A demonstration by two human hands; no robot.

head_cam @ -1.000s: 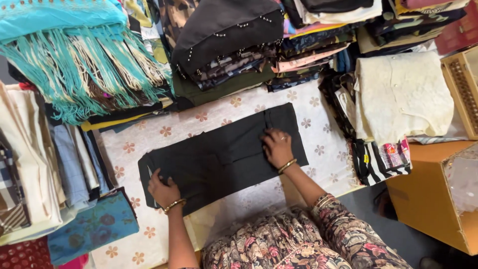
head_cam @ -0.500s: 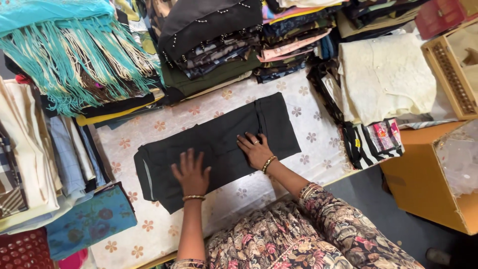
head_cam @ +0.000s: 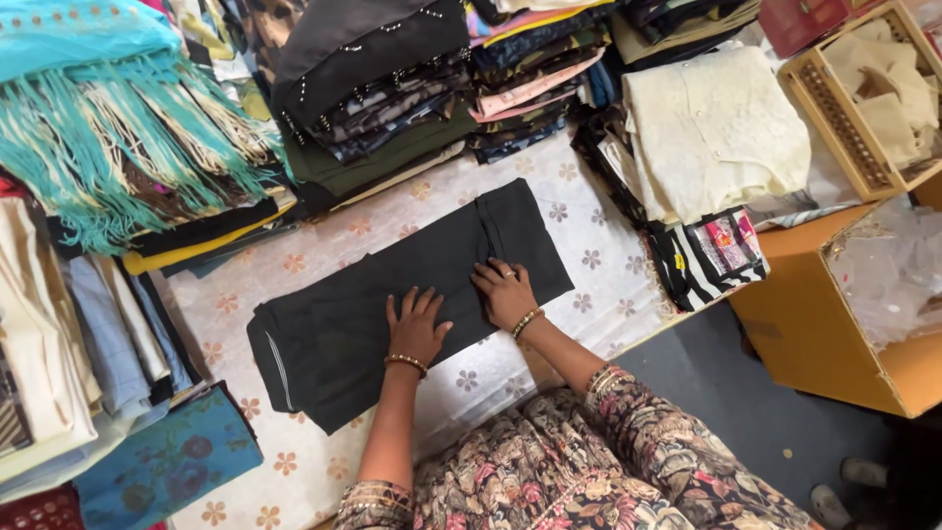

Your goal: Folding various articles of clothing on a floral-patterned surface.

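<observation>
Both hands (head_cam: 461, 314) press flat on black garment (head_cam: 392, 304).

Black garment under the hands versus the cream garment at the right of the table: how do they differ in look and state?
The black garment lies alone, spread flat on the flowered tablecloth, with the left hand and right hand pressed on it; the cream garment sits untouched on top of other clothes. The black garment is plain and dark; the cream garment is pale with a faint textured pattern. Both are folded.

one black garment (head_cam: 392, 294), two hands (head_cam: 417, 329), two boxes (head_cam: 834, 334)
</observation>
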